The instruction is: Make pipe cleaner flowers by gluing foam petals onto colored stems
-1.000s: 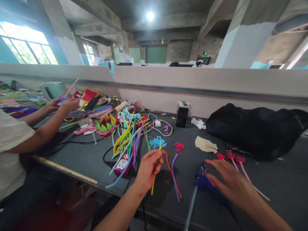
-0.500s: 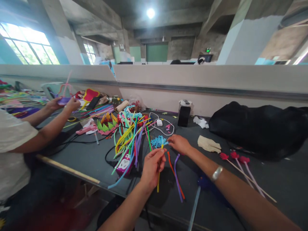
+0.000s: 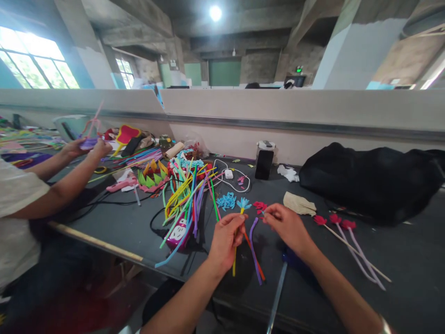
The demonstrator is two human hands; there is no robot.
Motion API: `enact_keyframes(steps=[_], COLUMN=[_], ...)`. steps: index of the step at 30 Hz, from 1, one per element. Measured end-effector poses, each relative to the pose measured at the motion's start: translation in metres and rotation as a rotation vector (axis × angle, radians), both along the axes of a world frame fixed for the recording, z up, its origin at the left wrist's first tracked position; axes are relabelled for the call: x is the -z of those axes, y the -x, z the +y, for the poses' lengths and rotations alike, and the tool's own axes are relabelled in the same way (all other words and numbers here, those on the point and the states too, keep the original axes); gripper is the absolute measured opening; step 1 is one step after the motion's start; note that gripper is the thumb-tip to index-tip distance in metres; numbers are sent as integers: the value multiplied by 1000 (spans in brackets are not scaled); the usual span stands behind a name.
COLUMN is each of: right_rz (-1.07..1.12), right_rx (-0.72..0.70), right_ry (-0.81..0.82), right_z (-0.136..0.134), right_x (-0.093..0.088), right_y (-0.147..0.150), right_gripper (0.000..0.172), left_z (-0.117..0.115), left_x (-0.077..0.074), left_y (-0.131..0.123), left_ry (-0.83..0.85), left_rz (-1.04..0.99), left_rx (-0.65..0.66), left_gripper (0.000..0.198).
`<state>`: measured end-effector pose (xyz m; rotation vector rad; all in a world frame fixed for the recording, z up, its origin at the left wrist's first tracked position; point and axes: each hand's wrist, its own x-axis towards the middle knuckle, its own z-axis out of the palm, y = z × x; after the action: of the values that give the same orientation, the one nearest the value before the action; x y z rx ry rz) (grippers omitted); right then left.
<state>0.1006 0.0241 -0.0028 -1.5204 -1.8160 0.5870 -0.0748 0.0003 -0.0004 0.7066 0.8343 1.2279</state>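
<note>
My left hand (image 3: 226, 237) is closed around a yellow pipe-cleaner stem topped by a blue flower (image 3: 244, 203) with fanned-out petals. My right hand (image 3: 287, 227) pinches a small blue piece (image 3: 263, 213), apart from the flower and just in front of some small red pieces (image 3: 259, 205). Left of the flower lies a pile of short blue pieces (image 3: 225, 201). A purple pipe cleaner (image 3: 255, 253) and an orange-red one (image 3: 261, 271) rest on the table between my hands. Below my right wrist is a dark blue tool (image 3: 290, 258), partly hidden, with a translucent stick (image 3: 278, 297) protruding from it.
Many coloured pipe cleaners (image 3: 184, 195) lie across a purple power strip (image 3: 176, 235). A phone (image 3: 264, 164) stands near the partition. Three red flowers (image 3: 334, 218) and a black bag (image 3: 368, 185) are to the right. A co-worker's hands (image 3: 100, 147) hold purple material at the left.
My right hand has moved right and toward me, away from the flower, with the small blue piece between its fingers. My left hand and the flower have shifted slightly right.
</note>
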Motion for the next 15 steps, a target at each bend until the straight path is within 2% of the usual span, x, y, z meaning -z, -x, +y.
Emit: enact_keyframes(steps=[1,3,5,10,15], right_rz=[69,388,578,750,911], right_rx=[16,76,98,99,57], right_ry=[26,170,249,221,251], right_z=[-14,-37,-52,-61,-65], right_x=[-1,-1,1,6,14], right_y=[-1,0,6,22,30], right_gripper=[22,24,27,29,27], left_z=[-1,-4,-8,-16,-20], left_x=[0,2,3,6,9], left_y=[-2,-7,-12,-23,-31], left_ry=[5,8,9,50,58], left_rz=[0,-7,-23,-41,-59], left_rx=[12,48,81,82,19], left_gripper=[26,27,28,26,26])
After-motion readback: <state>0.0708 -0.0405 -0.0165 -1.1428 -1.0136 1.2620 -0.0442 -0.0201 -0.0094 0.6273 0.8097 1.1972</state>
